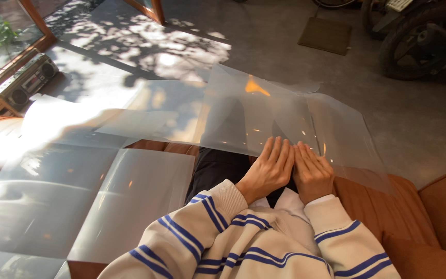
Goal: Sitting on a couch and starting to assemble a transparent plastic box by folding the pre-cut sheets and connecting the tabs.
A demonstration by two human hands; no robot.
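clear plastic sheet [264, 111], under left hand [268, 169], right hand [312, 173]

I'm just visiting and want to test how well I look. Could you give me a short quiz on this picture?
1. True or false: both hands press flat on the clear plastic sheet.
2. Which lies farthest left? A) cassette radio B) doormat C) tyre
3. What colour are the stripes on the sleeves?

Key
1. True: left hand and right hand lie side by side, palms down.
2. A
3. Blue, on white.
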